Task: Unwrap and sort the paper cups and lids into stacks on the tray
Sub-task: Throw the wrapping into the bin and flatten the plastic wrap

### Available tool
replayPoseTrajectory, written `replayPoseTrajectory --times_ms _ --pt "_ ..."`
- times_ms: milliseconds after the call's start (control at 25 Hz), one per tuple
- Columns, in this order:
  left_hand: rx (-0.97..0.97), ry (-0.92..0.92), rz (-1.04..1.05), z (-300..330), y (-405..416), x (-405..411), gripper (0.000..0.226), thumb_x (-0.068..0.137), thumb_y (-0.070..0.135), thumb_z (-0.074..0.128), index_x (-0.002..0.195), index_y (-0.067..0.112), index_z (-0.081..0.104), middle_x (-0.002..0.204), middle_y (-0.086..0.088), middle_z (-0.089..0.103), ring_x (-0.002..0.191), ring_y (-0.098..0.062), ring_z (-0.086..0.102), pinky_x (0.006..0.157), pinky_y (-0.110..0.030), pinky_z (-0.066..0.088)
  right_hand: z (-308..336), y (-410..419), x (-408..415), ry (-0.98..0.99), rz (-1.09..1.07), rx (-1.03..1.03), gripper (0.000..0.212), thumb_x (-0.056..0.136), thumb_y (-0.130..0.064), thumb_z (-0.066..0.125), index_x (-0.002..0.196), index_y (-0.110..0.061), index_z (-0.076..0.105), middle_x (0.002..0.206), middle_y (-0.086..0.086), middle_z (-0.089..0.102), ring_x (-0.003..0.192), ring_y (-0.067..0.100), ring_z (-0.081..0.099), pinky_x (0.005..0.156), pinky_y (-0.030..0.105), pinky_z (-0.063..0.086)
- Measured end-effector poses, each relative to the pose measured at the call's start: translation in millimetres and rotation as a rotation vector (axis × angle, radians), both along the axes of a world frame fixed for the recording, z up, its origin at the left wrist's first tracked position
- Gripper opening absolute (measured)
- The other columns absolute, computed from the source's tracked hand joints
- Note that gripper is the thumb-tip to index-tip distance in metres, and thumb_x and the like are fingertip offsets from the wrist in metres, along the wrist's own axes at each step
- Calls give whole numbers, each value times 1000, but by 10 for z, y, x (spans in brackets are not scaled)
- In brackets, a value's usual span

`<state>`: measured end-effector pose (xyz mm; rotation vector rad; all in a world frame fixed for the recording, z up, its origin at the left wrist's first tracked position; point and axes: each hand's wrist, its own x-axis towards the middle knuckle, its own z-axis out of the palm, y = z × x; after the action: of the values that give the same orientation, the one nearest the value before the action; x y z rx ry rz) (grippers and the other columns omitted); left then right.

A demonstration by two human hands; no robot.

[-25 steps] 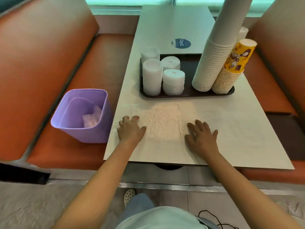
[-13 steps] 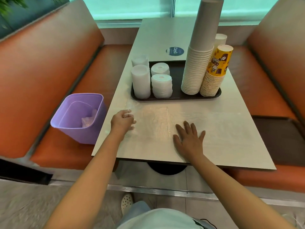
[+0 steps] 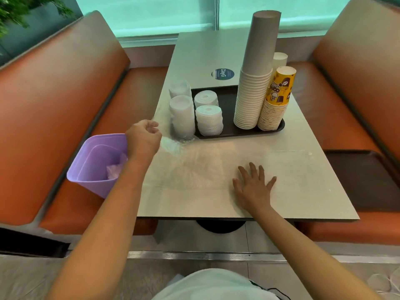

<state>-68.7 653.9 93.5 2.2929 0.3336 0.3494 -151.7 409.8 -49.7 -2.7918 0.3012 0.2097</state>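
Note:
A dark tray (image 3: 229, 132) on the table carries a tall stack of white paper cups (image 3: 252, 102), a shorter stack of yellow printed cups (image 3: 273, 109) and several stacks of white lids (image 3: 208, 121). A sheet of clear plastic wrap (image 3: 172, 146) lies across the table in front of the tray. My left hand (image 3: 142, 137) pinches the wrap's left edge and holds it lifted above the table's left side. My right hand (image 3: 253, 187) lies flat with fingers spread on the wrap near the table's front edge.
A purple bin (image 3: 95, 163) with crumpled plastic inside stands on the orange bench seat at the left, just below my left hand. A second dark tray (image 3: 363, 180) lies on the right seat. Orange bench backs flank the table.
My left hand closed on the wrap's edge and rose up and leftward toward the bin, pulling the wrap off the table. My right hand stayed flat on the table.

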Motion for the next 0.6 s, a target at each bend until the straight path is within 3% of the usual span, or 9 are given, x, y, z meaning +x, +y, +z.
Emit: replayPoseTrajectory --times_ms 160,280,400,520,600 --pt "60 -5 -56 283 -214 -8 28 86 9 52 109 11 67 98 -4 67 87 -20 58 71 -16 37 -80 -149 -50 18 -21 -18 52 96 -47 34 146 -32 24 159 1 6 146 30 -4 111 63 -1" --pt "90 -88 -317 318 -872 -221 29 88 10 50 112 12 66 100 -11 68 92 -25 61 76 -22 40 -113 -133 -72 32 -5 -9 54 96 -49 33 147 -35 23 160 -1 5 146 27 -4 111 60 0" --pt "117 53 -571 92 -1515 -345 33 89 9 49 120 10 61 111 -12 66 95 -24 61 72 -19 39 -103 -155 -78 -92 -6 51 56 94 -50 27 145 -27 32 157 3 19 145 28 11 113 55 8" --pt "110 286 -653 -195 -1873 -307 36 88 7 50 122 12 60 118 -12 62 97 -28 62 75 -27 47 7 -325 -141 -564 -321 558 38 96 -28 36 122 -11 57 132 12 52 121 29 49 98 34 38" --pt "112 347 -672 -323 -2034 -312 37 89 7 50 124 13 58 120 -12 60 98 -30 62 76 -29 49 175 -528 -106 -577 -626 960 23 101 -22 38 114 -15 56 122 12 58 101 27 58 81 31 47"
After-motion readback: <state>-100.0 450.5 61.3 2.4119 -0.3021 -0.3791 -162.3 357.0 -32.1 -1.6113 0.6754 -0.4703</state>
